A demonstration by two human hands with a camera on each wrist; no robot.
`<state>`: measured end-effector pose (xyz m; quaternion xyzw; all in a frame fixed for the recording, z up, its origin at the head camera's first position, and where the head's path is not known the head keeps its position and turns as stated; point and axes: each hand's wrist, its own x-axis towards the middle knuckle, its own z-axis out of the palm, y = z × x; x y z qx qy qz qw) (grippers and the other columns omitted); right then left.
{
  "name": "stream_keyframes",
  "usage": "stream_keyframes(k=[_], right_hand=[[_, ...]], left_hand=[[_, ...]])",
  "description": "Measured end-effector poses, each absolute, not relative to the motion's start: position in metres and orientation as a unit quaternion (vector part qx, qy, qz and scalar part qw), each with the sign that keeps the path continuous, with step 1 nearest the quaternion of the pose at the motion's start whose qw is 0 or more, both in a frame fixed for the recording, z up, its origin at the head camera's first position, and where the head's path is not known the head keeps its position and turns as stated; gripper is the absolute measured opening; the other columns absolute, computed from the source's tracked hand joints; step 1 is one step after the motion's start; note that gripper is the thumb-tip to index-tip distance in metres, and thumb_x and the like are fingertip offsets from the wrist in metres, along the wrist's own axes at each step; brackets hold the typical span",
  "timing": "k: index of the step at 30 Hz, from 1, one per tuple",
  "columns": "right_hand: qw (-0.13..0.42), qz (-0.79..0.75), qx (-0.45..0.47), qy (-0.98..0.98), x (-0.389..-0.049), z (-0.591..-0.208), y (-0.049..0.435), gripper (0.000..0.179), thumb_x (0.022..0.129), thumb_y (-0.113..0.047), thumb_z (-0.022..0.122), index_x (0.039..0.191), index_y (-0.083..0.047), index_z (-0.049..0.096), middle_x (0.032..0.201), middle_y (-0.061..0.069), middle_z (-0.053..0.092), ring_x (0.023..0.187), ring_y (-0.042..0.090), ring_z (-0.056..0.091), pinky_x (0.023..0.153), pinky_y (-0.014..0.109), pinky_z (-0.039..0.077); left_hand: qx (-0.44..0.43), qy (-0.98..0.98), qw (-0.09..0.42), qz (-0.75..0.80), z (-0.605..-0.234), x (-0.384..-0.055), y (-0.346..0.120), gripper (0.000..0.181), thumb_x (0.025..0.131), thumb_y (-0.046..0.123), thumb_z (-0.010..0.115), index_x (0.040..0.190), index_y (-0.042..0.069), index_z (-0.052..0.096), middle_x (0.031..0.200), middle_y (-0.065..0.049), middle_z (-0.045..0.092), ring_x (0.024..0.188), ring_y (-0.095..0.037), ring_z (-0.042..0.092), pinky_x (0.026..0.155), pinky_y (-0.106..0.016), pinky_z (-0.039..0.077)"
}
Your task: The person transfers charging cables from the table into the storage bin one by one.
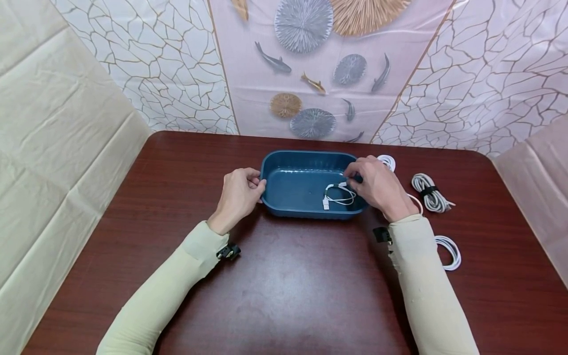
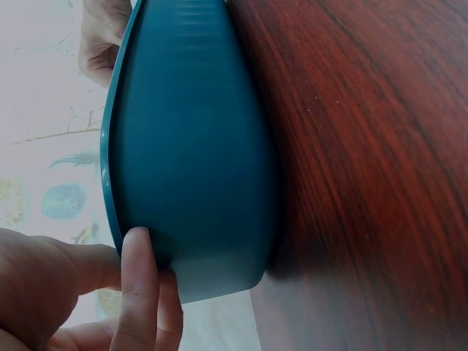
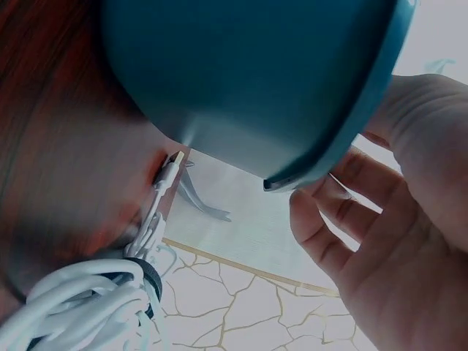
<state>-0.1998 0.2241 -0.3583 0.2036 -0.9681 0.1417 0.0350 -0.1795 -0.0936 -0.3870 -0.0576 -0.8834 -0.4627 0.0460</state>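
A dark blue plastic bin stands on the table. My left hand pinches its left rim, with fingertips against the outer wall in the left wrist view. Inside the bin, toward its right end, lies a small looped white USB cable with a dark tie. My right hand reaches over the right rim, its fingers bent loosely beside the cable's upper plug. A small gap shows between thumb and forefinger. In the right wrist view the bin's wall hides part of that hand.
Right of the bin on the brown table lie a bundled grey-white cable with a black strap, a coiled white cable and another white coil partly behind my right hand. A patterned cloth hangs along the back edge.
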Motion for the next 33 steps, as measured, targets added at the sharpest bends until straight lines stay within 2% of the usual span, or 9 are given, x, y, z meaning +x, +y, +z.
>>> stream_keyframes(k=[12, 20, 26, 33], right_hand=[[0.031, 0.148, 0.182, -0.972, -0.195, -0.351, 0.227, 0.018, 0.090, -0.009, 0.075, 0.107, -0.004, 0.076, 0.104, 0.013, 0.072, 0.103, 0.030, 0.063, 0.089, 0.049, 0.056], [0.025, 0.151, 0.164, -0.975, -0.192, -0.347, 0.233, 0.023, 0.091, -0.012, 0.073, 0.113, -0.004, 0.074, 0.109, 0.015, 0.070, 0.099, 0.030, 0.062, 0.083, 0.050, 0.056], [0.033, 0.152, 0.155, -0.976, -0.191, -0.344, 0.236, 0.025, 0.092, -0.013, 0.073, 0.115, -0.004, 0.073, 0.114, 0.017, 0.070, 0.107, 0.033, 0.061, 0.089, 0.053, 0.056], [0.051, 0.155, 0.153, -0.975, -0.189, -0.343, 0.242, 0.026, 0.093, -0.015, 0.072, 0.115, -0.003, 0.073, 0.113, 0.019, 0.069, 0.113, 0.037, 0.059, 0.096, 0.057, 0.052]], left_hand=[[-0.057, -0.883, 0.047, -0.464, -0.387, -0.180, -0.093, 0.023, 0.096, 0.009, 0.069, 0.113, -0.007, 0.071, 0.086, -0.014, 0.071, 0.057, -0.015, 0.071, 0.053, -0.023, 0.061], [-0.060, -0.884, 0.047, -0.462, -0.387, -0.179, -0.093, 0.024, 0.096, 0.010, 0.069, 0.114, -0.006, 0.071, 0.086, -0.014, 0.071, 0.057, -0.014, 0.071, 0.053, -0.023, 0.061], [-0.060, -0.883, 0.049, -0.463, -0.387, -0.180, -0.093, 0.023, 0.096, 0.010, 0.069, 0.113, -0.006, 0.071, 0.085, -0.014, 0.071, 0.057, -0.015, 0.071, 0.054, -0.023, 0.061], [-0.059, -0.883, 0.046, -0.463, -0.386, -0.179, -0.093, 0.024, 0.096, 0.010, 0.069, 0.114, -0.006, 0.071, 0.086, -0.014, 0.071, 0.058, -0.014, 0.071, 0.053, -0.022, 0.060]])
